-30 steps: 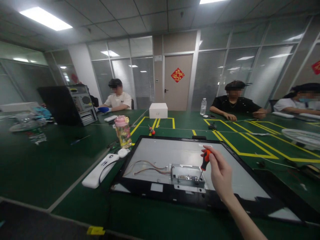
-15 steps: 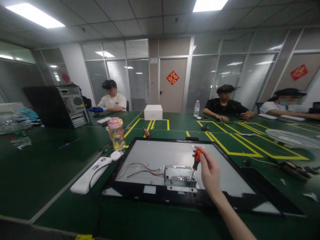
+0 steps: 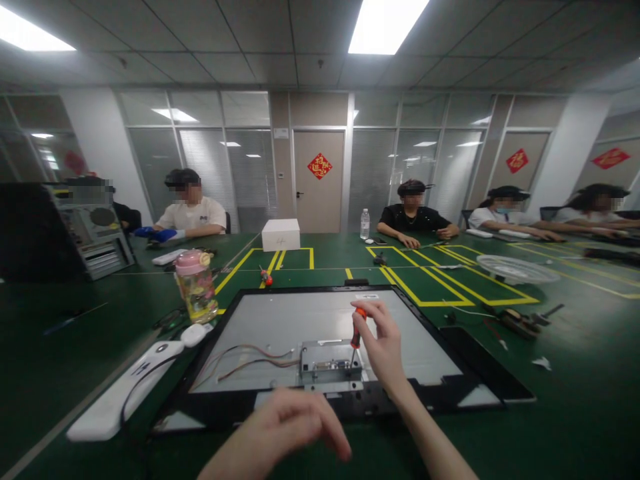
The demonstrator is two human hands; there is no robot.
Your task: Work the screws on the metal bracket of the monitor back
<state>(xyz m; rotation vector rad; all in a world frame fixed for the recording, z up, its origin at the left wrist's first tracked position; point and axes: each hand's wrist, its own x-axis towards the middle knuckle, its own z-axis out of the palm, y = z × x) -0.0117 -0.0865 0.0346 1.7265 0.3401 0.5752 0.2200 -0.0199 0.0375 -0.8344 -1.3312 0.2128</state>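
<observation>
I watch my right grip (image 3: 384,345) grasp the screwdriver (image 3: 356,331) between thumb and fingers, nearly upright, tip down at the metal box's (image 3: 325,375) right end; I can't tell what the tip touches. My left grip (image 3: 290,427), released with fingers bent, hovers at the panel's (image 3: 280,317) near edge.

Pink-lidded bottle (image 3: 199,293) and white box (image 3: 281,236) on green table (image 3: 40,373), red diamond sign (image 3: 320,167) on door (image 3: 306,208).
</observation>
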